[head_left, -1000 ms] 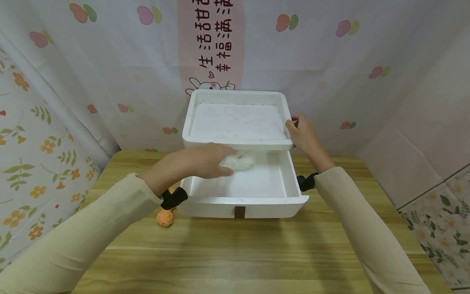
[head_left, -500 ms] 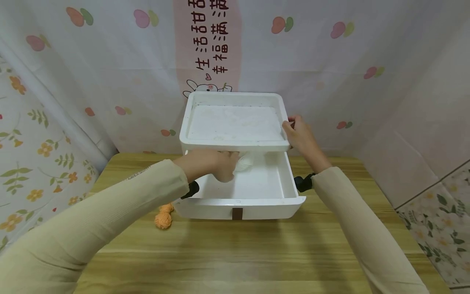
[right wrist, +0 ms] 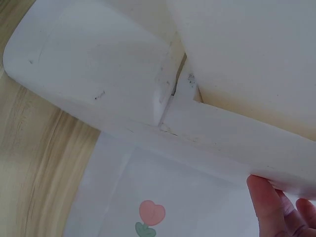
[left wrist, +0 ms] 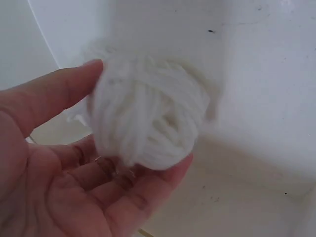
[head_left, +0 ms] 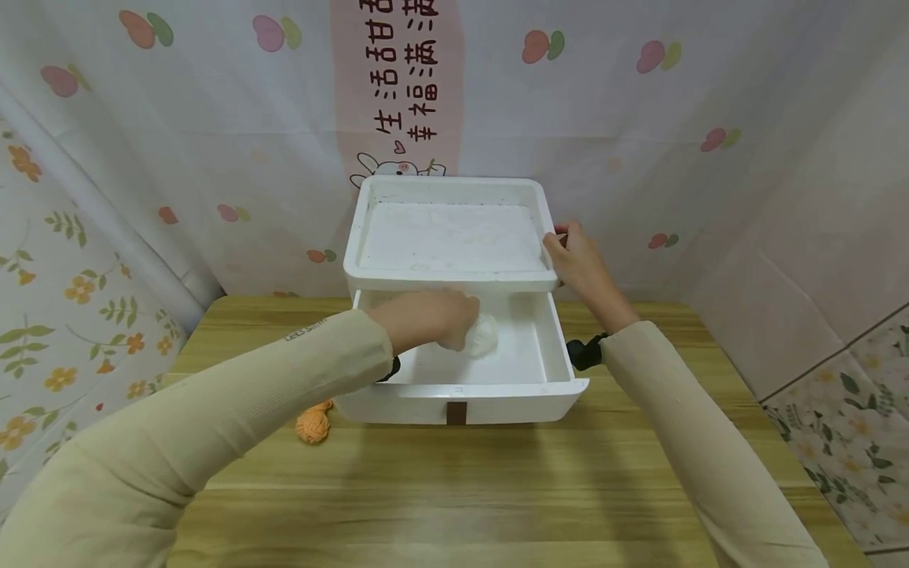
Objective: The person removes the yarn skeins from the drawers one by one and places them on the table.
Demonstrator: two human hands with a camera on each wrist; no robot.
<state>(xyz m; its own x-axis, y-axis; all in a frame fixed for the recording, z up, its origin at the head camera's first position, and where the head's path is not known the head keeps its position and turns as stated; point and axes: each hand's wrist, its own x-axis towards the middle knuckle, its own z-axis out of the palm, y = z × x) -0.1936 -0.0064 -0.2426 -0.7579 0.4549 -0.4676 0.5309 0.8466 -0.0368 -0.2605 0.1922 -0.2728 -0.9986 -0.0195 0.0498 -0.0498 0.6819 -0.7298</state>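
Note:
A white drawer (head_left: 518, 351) stands pulled out of a white plastic storage box (head_left: 450, 237) with a recessed top. My left hand (head_left: 433, 317) reaches into the drawer and holds a ball of white yarn (left wrist: 148, 116). In the left wrist view the thumb lies on one side of the ball and the curled fingers lie beneath it. Part of the ball (head_left: 484, 335) shows past the hand in the head view. My right hand (head_left: 584, 264) grips the box's right side near its top rim, thumb at the edge; its other fingers are partly hidden.
Orange yarn balls (head_left: 312, 424) lie on the wooden table (head_left: 454, 497) left of the drawer. A brown pull tab (head_left: 457, 412) sits on the drawer front. A patterned cloth (head_left: 611, 102) hangs behind the box, with floral cloth (head_left: 78, 331) at the left.
My left hand has gone from open above the drawer to holding the white yarn ball, shifting rightward. The ball has moved slightly toward the drawer front. My right hand keeps its grip on the box.

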